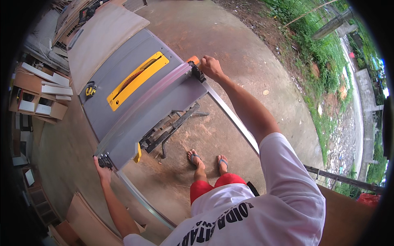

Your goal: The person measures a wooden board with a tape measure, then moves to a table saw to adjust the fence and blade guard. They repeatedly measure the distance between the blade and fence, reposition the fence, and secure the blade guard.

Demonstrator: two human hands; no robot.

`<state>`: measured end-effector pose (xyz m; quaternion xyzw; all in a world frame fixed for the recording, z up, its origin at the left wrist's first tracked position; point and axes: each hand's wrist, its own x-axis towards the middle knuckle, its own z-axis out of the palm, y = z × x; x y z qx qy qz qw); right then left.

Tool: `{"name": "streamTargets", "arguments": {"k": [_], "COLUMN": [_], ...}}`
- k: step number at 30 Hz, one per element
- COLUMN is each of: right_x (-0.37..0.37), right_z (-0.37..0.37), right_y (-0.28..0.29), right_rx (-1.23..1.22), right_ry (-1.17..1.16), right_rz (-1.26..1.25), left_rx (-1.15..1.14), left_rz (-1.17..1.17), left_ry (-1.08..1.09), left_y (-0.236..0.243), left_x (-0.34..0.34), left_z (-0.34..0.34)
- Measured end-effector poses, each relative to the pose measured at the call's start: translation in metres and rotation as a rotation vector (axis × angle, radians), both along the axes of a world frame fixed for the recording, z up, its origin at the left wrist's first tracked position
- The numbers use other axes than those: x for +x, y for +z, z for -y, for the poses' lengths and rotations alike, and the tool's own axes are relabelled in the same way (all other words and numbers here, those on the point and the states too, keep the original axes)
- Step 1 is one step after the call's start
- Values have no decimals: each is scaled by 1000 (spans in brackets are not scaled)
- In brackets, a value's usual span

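Grey metal forms the top of a table saw [123,88] standing on a sawdust-strewn concrete floor [230,41], with a yellow blade guard [137,80] lying along its middle. A long rip fence [143,102] runs across the near side of the table. The right hand [211,67] is closed around the orange-handled end of the fence at the far right corner. The left hand [102,170] grips the black clamp at the fence's near left end. A yellow tape measure [90,89] rests on the table left of the guard. A plywood sheet [102,37] lies over the far end. Two sandalled feet [207,159] stand below.
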<state>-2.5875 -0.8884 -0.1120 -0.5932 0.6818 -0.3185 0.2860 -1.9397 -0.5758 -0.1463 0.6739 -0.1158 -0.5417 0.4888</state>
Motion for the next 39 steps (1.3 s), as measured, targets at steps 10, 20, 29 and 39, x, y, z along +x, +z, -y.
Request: {"name": "streamTargets", "arguments": {"k": [10, 20, 29, 39], "right_x": [-6, 1, 2, -6], "right_z": [-3, -22, -47, -53], "right_y": [-26, -18, -13, -12], "right_rx": [241, 91, -180, 192], "right_ry": [32, -140, -115, -6], "right_rz": [202, 341, 369, 513], "left_rx": [53, 372, 294, 160], "left_rz": [168, 679, 462, 783], "left_ry": [-23, 74, 548, 529], "left_y": [-1, 61, 14, 7], "left_x": [6, -55, -60, -100], "left_z": [-6, 3, 37, 31]}}
